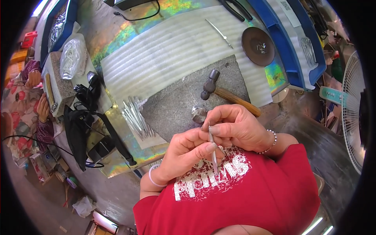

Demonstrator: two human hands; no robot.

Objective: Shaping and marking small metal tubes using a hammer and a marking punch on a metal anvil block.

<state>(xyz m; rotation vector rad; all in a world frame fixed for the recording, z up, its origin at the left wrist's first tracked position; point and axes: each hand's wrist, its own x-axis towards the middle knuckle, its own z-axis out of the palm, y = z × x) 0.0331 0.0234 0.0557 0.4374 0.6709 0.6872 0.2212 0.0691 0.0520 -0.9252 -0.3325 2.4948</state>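
Close to my chest, my left hand [188, 150] pinches a slim silver metal piece [214, 158] that tapers toward its ends; its exact kind is not clear. My right hand [239, 127] meets it at the upper end, thumb and fingers pressed together. Whether a small part sits in that pinch is hidden. Just beyond the fingers, a small shiny metal block [199, 114] rests on a grey stone slab [172, 103]. A hammer [210, 83] with a wooden handle lies on the slab, its handle end beside my right hand.
Left of the slab lies a pile of slim metal pieces [137, 119]. Farther off are a single slim piece [220, 33], a brown dish [250, 41] with small pins, black-handled pliers [237, 9] and a blue tray [288, 55]. A fan [352, 113] stands right; another person's hand [43, 107] shows left.
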